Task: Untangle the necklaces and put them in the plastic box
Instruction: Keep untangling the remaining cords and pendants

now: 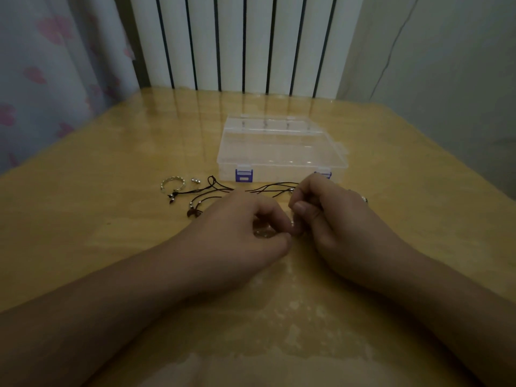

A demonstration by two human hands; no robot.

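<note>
Glossy yellow table (111,152) fills the frame, white slats behind it. At centre, the left hand (240,233) and right hand (332,216) pinch something small and shiny between curled fingertips. Black-cord necklaces (206,191) sprawl left of centre, before the closed plastic box (279,149). No writing is legible.

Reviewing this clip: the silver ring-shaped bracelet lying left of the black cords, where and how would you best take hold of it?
Pinch the silver bracelet at its left rim, coming from above and the left. It lies flat on the table, an open hoop, and that side is clear, while the black cords touch its near-right edge.
</note>
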